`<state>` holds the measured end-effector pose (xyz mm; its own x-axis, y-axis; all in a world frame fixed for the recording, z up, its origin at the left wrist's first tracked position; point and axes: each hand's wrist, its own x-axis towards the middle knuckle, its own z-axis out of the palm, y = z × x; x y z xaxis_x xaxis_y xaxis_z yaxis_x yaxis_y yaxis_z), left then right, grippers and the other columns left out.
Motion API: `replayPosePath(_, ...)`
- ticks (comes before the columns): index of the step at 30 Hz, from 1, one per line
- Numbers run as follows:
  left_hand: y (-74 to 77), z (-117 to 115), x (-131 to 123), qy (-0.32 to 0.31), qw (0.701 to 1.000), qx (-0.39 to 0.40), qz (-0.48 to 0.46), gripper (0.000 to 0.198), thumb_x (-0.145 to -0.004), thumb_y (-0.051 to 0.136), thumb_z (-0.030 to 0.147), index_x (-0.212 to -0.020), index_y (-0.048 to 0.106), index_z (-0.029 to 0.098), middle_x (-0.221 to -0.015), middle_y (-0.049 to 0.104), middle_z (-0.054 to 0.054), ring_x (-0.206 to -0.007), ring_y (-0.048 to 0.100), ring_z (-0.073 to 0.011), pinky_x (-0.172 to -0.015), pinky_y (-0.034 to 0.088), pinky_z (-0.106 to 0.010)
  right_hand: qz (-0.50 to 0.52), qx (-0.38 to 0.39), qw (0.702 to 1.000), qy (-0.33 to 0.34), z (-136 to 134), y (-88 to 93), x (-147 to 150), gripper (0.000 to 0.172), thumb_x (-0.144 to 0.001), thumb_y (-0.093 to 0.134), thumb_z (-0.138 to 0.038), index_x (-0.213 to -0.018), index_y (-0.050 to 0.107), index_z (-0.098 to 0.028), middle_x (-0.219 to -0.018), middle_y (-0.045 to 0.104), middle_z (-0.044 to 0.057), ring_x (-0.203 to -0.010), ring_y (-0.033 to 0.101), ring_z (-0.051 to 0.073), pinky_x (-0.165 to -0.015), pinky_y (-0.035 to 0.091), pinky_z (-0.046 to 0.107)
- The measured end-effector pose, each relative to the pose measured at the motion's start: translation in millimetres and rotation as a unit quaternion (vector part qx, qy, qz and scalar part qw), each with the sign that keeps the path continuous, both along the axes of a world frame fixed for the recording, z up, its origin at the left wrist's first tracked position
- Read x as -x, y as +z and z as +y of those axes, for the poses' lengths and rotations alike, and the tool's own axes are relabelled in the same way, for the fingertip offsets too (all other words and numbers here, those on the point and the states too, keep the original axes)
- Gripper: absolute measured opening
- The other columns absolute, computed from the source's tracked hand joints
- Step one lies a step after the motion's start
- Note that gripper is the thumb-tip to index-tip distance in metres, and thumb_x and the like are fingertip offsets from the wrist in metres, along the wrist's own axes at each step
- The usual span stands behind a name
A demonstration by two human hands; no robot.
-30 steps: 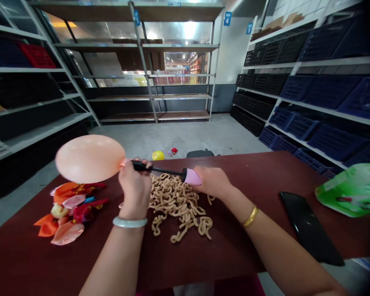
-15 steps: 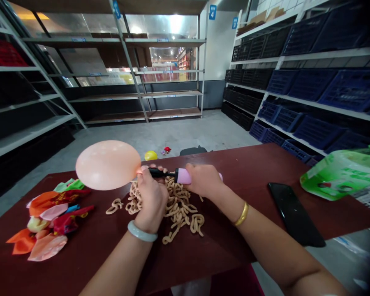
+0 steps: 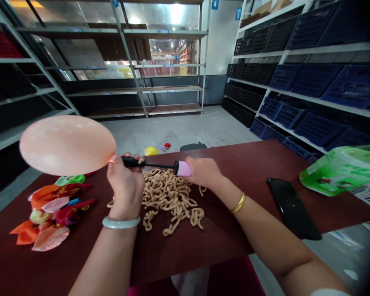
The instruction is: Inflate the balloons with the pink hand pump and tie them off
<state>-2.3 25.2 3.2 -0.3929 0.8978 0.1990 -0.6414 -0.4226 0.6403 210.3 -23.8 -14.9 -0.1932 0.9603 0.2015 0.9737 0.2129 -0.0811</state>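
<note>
A peach balloon (image 3: 68,144), inflated, sits on the nozzle of a hand pump (image 3: 158,165) with a black barrel and pink handle. My left hand (image 3: 125,185) is closed round the barrel and pinches the balloon's neck against the nozzle. The pink handle is wrapped by my right hand (image 3: 203,174), and the black rod between the two parts shows. Below the pump lies a pile of tan, coiled long balloons or cords (image 3: 169,197); which of these I cannot tell. Several flat coloured balloons (image 3: 51,205) are heaped at the left.
The dark red table (image 3: 228,222) bears a black phone (image 3: 292,207) and a green liquid pouch (image 3: 339,170) at the right. Beyond its far edge, a yellow balloon (image 3: 151,151) and small red things are on the floor. Shelves with blue crates (image 3: 351,86) stand behind.
My left hand has moved left with the barrel and balloon, so more rod shows between barrel and handle. The balloon looks larger. My right hand has hardly moved.
</note>
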Motion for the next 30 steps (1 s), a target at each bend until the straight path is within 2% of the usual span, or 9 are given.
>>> replayPosePath(3,-1.4,11,17,0.019,1.000,0.003,-0.010,0.008,-0.085,0.049,0.017,-0.080,0.043,0.020,-0.070,0.050,0.001,-0.061,0.055,-0.0133,-0.059,0.048,-0.029,-0.015,-0.001,1.000,-0.005,6,-2.3,-13,0.043,-0.083,0.052,-0.057,-0.107,0.053,-0.021,-0.102,0.069,0.009,-0.091,0.066,0.027,-0.071,0.044,0.033)
replayPosePath(6,-7.8,15,12,0.014,1.000,0.002,-0.018,0.009,-0.085,0.050,0.018,-0.082,0.043,0.021,-0.071,0.051,0.002,-0.062,0.055,-0.0127,-0.061,0.049,-0.029,-0.034,0.007,0.999,-0.020,7,-2.1,-21,0.042,-0.085,0.051,-0.054,-0.110,0.053,-0.020,-0.104,0.068,0.010,-0.093,0.065,0.027,-0.072,0.044,0.033)
replayPosePath(10,-16.7,8,-14,-0.019,0.999,-0.001,-0.035,0.014,-0.085,0.057,0.024,-0.083,0.044,0.021,-0.074,0.053,0.002,-0.064,0.057,-0.0121,-0.066,0.050,-0.030,-0.048,-0.012,0.998,-0.031,2,0.3,-18,0.039,-0.085,0.052,-0.048,-0.112,0.051,-0.019,-0.105,0.068,0.012,-0.093,0.064,0.027,-0.073,0.043,0.033)
replayPosePath(16,-27.7,-22,-64,-0.083,0.996,-0.008,-0.027,0.021,-0.084,0.063,0.033,-0.084,0.046,0.021,-0.078,0.055,0.000,-0.067,0.057,-0.0127,-0.075,0.053,-0.036,-0.034,-0.016,0.999,-0.023,-9,3.3,3,0.037,-0.085,0.052,-0.049,-0.109,0.049,-0.021,-0.103,0.068,0.011,-0.090,0.065,0.026,-0.072,0.044,0.033)
replayPosePath(19,-29.9,-31,-75,-0.090,0.996,-0.001,-0.019,0.022,-0.084,0.064,0.035,-0.085,0.047,0.021,-0.079,0.055,0.000,-0.068,0.058,-0.0126,-0.075,0.053,-0.036,-0.027,-0.009,0.999,-0.025,-12,4.2,8,0.035,-0.087,0.049,-0.048,-0.110,0.049,-0.021,-0.102,0.068,0.011,-0.089,0.065,0.025,-0.072,0.044,0.033)
replayPosePath(25,-22.0,-27,-61,-0.081,0.997,-0.011,0.002,0.018,-0.085,0.061,0.029,-0.085,0.045,0.021,-0.077,0.055,0.001,-0.066,0.058,-0.0131,-0.068,0.052,-0.032,-0.010,-0.041,0.999,0.008,-10,2.3,7,0.043,-0.089,0.045,-0.056,-0.112,0.050,-0.019,-0.103,0.068,0.011,-0.089,0.065,0.026,-0.072,0.044,0.032)
replayPosePath(30,1.3,-8,-30,-0.043,0.999,-0.012,0.001,0.009,-0.089,0.051,0.019,-0.084,0.043,0.021,-0.076,0.053,0.001,-0.066,0.058,-0.0144,-0.066,0.052,-0.033,-0.023,-0.063,0.998,0.005,-3,8.4,-13,0.048,-0.085,0.050,-0.057,-0.118,0.051,-0.022,-0.107,0.068,0.009,-0.094,0.064,0.027,-0.073,0.044,0.032)
